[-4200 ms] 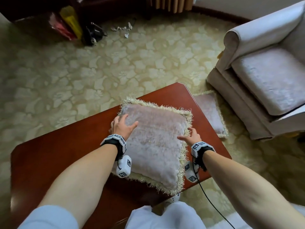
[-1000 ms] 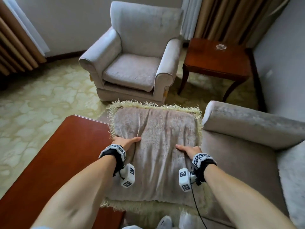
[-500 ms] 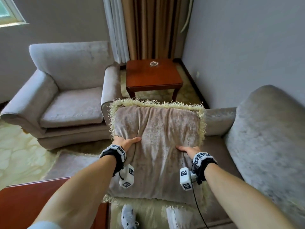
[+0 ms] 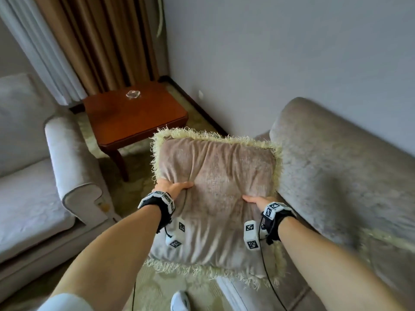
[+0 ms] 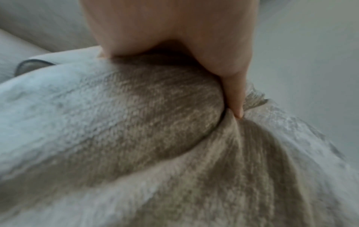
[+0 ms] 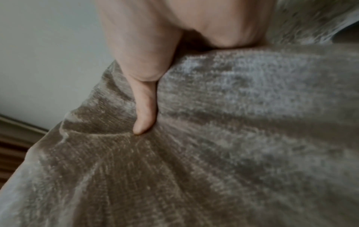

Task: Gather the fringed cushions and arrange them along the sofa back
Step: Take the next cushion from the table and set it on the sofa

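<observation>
Centre of frame: fringed cushion, square, plush taupe velvet, beside the sofa back.
Left hand: clamped, thumb dimpling fabric.
Right hand: likewise clamped on it.

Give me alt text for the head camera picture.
Two hands, left hand and right hand, grip a fringed cushion held up beside the grey sofa back. A wooden side table stands in the corner.

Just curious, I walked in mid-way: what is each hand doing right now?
Left hand: grips the fringed cushion at its left side.
Right hand: grips the same cushion at its right side.
</observation>
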